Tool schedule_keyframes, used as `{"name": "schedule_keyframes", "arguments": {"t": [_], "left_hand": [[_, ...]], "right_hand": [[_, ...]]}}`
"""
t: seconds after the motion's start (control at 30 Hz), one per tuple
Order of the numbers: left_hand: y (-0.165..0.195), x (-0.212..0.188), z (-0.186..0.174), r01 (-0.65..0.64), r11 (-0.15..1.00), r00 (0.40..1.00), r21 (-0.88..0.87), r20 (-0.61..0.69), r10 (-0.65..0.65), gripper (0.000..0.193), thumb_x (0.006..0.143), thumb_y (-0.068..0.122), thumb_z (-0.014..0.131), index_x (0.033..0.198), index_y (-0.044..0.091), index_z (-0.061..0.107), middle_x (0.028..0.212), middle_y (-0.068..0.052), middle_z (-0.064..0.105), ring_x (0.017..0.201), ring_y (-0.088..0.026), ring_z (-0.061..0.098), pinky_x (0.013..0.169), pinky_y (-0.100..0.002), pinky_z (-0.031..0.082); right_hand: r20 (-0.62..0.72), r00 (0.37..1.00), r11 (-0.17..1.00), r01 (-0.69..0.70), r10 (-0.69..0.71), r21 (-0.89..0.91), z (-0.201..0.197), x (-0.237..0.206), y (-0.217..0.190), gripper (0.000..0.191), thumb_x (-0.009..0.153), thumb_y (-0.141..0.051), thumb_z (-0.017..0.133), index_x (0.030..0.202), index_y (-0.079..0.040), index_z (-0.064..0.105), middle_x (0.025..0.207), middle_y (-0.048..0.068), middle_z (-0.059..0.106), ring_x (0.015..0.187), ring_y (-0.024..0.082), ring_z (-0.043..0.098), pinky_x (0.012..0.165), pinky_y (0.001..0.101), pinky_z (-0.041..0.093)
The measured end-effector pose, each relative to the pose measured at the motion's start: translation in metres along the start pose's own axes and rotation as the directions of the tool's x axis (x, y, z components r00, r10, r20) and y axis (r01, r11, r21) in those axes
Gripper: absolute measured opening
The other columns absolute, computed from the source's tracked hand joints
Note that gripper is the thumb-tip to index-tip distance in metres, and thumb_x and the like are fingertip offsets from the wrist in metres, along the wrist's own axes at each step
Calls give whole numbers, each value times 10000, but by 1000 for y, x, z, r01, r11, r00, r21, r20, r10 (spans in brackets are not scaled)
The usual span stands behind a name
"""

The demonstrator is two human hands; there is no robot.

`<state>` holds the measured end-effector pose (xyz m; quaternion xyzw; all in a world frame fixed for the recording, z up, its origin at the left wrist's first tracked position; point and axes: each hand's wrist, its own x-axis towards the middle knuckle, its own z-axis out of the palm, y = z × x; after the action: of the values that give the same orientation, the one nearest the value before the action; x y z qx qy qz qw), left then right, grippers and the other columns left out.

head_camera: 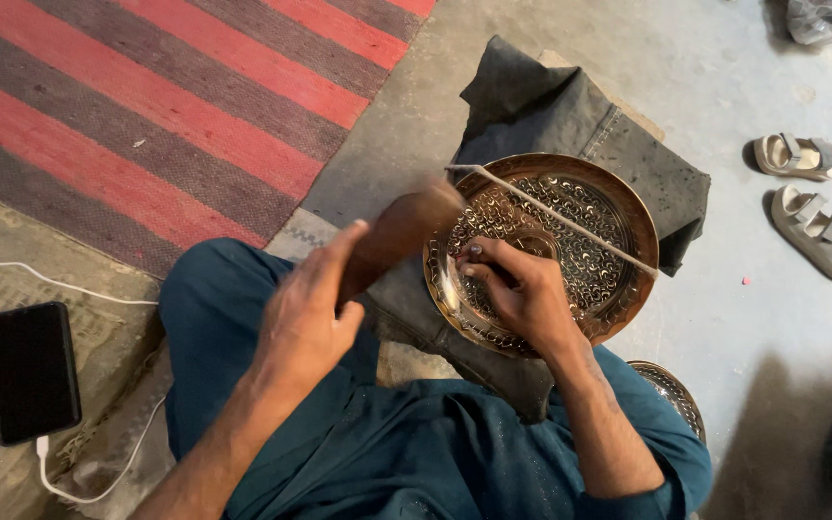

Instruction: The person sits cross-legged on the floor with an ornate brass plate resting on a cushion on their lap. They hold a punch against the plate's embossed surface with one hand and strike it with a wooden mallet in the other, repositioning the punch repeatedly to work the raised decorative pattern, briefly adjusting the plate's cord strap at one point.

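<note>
A round brass plate [618, 207] with dense engraved patterns rests tilted on a dark grey cloth [532, 106] in front of my lap. My right hand [522, 294] lies on the plate's near left part, fingers pinched on a small dark punch whose tip meets the metal. My left hand [305, 313] is just left of the plate and grips a brown wooden mallet [406, 226], which is motion-blurred near the rim. A thin pale rod [570, 223] lies slantwise across the plate's top.
A red and grey striped rug [146, 106] covers the floor at the upper left. A black phone [35, 371] on a white cable [50, 282] lies at the left. Two pale sandals [811, 197] sit at the right; another metal plate [674, 393] is by my right elbow.
</note>
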<state>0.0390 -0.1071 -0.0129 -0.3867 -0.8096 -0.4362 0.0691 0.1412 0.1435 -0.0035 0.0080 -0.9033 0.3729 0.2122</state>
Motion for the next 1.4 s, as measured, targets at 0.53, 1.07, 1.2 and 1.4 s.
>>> {"name": "schedule_keyframes", "arguments": {"t": [0.53,1.07,1.2,1.4], "left_hand": [[1,1,1,-59,977,997,203,-46,70,789,839,6,695,1559,183,426,1052,-105,616,979,-313,619,870,-457,471],[2,2,3,-67,998,991,-16,-118,64,880,745,24,741,1536,153,376,1335,-151,598,1186,-369,608,968,-454,475],[-2,3,2,-26,959,999,283,-16,32,821,808,11,757,1530,201,415,1143,-111,620,1048,-331,623,885,-467,473],[-4,3,0,-16,941,999,339,35,4,789,809,13,739,1518,187,442,1109,-111,651,1007,-326,639,869,-472,466]], "right_hand": [[22,999,998,-45,46,-46,-1,3,-1,253,902,-27,752,1152,-27,716,988,117,794,867,186,786,748,305,615],[26,1000,998,-12,14,-59,-4,1,1,262,888,-23,760,1146,-34,716,981,131,784,852,215,773,743,324,596],[17,1000,1000,10,-9,-20,-4,2,1,289,913,-17,726,1200,-19,693,1025,123,783,896,207,783,781,313,619],[45,999,998,-22,25,-63,-5,4,-1,256,905,-19,736,1160,-26,716,991,111,796,873,203,781,777,313,611]]}}
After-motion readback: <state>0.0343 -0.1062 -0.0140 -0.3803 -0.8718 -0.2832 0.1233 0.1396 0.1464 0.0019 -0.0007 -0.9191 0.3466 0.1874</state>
